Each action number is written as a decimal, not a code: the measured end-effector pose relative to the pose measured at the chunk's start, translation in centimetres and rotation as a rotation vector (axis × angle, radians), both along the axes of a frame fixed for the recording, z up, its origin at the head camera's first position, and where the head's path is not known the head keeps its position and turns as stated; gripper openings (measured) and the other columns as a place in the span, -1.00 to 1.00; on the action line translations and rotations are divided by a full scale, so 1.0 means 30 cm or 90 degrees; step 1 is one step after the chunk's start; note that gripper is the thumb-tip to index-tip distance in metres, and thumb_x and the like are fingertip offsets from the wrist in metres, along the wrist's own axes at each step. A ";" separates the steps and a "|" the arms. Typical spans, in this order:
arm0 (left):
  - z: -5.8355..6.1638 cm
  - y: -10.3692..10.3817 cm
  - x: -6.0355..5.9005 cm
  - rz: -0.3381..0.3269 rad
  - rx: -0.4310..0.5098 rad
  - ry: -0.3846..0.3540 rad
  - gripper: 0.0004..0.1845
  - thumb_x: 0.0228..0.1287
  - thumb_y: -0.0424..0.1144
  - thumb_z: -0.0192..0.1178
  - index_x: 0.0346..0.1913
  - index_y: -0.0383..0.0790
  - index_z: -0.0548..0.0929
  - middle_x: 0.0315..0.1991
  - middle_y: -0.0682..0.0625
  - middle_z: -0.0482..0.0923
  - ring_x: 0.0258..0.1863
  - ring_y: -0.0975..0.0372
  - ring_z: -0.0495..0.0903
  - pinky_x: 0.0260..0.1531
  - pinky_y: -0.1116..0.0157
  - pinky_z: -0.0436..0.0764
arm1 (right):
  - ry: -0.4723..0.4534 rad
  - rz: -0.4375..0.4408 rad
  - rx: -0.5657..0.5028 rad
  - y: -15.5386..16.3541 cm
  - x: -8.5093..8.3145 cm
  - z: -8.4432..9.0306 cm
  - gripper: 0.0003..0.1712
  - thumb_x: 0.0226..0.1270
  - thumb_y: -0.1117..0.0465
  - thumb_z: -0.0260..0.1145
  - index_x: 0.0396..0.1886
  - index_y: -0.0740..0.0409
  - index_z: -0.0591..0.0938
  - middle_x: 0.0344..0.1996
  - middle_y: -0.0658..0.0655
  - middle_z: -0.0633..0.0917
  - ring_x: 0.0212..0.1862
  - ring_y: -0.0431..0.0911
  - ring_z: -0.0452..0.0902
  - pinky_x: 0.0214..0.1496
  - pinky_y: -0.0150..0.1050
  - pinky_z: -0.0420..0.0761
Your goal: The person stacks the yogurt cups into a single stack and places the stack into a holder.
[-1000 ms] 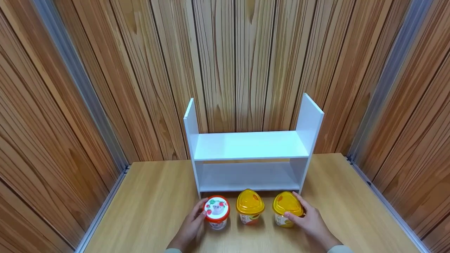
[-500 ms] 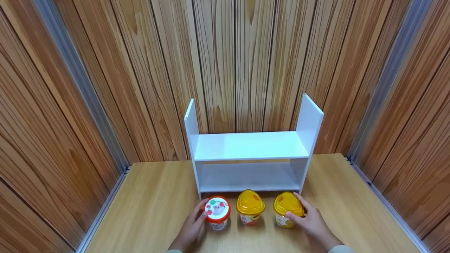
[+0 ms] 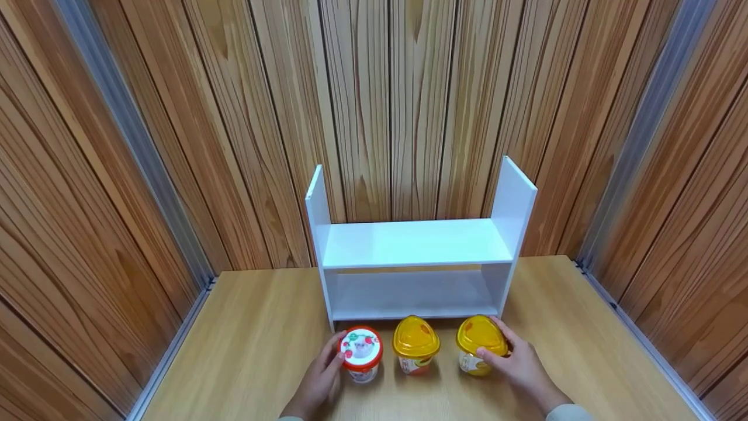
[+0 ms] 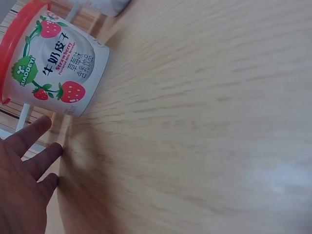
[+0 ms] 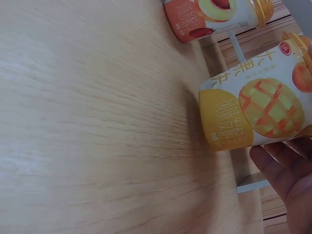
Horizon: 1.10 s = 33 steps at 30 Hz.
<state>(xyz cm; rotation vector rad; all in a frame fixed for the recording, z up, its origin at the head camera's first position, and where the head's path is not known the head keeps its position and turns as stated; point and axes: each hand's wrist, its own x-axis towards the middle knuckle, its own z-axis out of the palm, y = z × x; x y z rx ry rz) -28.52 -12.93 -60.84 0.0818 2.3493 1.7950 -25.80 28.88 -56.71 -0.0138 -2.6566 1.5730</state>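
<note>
Mango-print cup [image 3: 479, 344], gripped by the right hand [image 3: 523, 367] before the right end of the white shelf [image 3: 418, 244], appears slightly farther right and higher than half a second ago. The left hand [image 3: 317, 374] grips the strawberry milk cup [image 3: 361, 354], unmoved beside the middle fruit-print cup [image 3: 416, 354]. Lids [image 3: 415, 336] hide their contents.

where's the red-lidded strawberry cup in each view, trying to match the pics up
Head: red-lidded cup low, slightly left of centre, leftmost in the row of three.
Left wrist: red-lidded cup in the upper left corner.
Right wrist: not in it.
Shared landmark: the wooden tabletop.
</note>
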 end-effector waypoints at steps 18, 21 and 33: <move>-0.003 -0.001 0.007 0.002 -0.011 0.015 -0.46 0.26 0.18 -0.02 0.30 0.30 0.24 0.37 0.01 0.11 0.36 0.02 0.02 0.22 -0.10 0.10 | -0.024 -0.005 0.000 0.003 -0.027 0.092 0.04 -0.10 -0.29 0.36 0.39 -0.13 0.17 0.32 0.16 0.27 0.23 0.07 0.28 0.19 0.00 0.33; -0.001 0.001 0.008 0.005 -0.013 0.011 -0.47 0.26 0.18 -0.03 0.30 0.30 0.24 0.38 -0.01 0.09 0.36 0.00 0.00 0.21 -0.12 0.09 | -0.014 -0.004 -0.006 0.004 -0.026 0.109 0.02 -0.08 -0.26 0.37 0.39 -0.12 0.18 0.31 0.17 0.27 0.21 0.07 0.30 0.17 -0.01 0.36; 0.002 -0.012 0.003 -0.032 -0.022 0.025 -0.49 0.29 0.16 -0.05 0.30 0.27 0.25 0.35 -0.05 0.17 0.34 0.01 0.07 0.22 -0.06 0.14 | 0.033 0.006 -0.010 0.005 -0.027 0.163 0.00 -0.08 -0.26 0.37 0.38 -0.13 0.21 0.26 0.16 0.34 0.13 0.04 0.38 0.11 -0.08 0.44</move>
